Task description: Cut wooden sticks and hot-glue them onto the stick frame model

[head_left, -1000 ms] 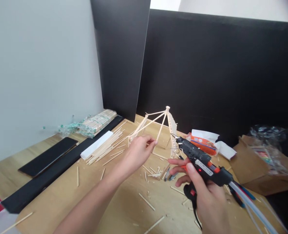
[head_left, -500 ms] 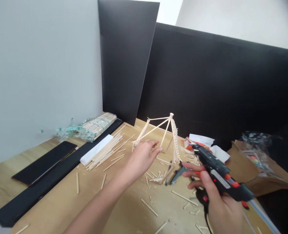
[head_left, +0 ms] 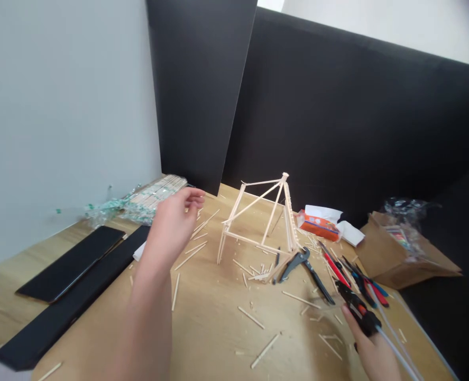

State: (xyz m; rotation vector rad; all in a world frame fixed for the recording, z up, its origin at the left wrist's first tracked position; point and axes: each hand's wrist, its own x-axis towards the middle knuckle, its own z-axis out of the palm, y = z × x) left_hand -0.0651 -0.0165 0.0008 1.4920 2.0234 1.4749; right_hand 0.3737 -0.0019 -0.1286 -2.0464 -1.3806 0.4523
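My left hand [head_left: 175, 219] is raised over the loose wooden sticks [head_left: 205, 225] at the left, fingers loosely bent and nothing visible in them. Its forearm hides part of the stick pile and a white paper roll. In my right hand [head_left: 371, 346], low at the right, is a black and orange hot glue gun [head_left: 357, 307] with a clear glue stick out of its back. A frame of glued wooden sticks [head_left: 254, 242] stands by itself in the middle of the table, apart from both hands. Grey-black cutters [head_left: 297, 259] lie at its right foot.
Short stick offcuts [head_left: 264, 272] are scattered over the wooden table [head_left: 210, 333]. Several pliers [head_left: 361, 280], an orange tissue pack [head_left: 319, 225] and a brown paper bag [head_left: 393, 264] lie at the right. A phone [head_left: 71, 262] and bagged sticks [head_left: 158, 196] are at the left. Black panels [head_left: 337, 121] stand behind.
My left hand has moved left, from the stick frame to above the loose sticks. My right hand has lowered the glue gun down and right, uncovering the cutters and pliers.
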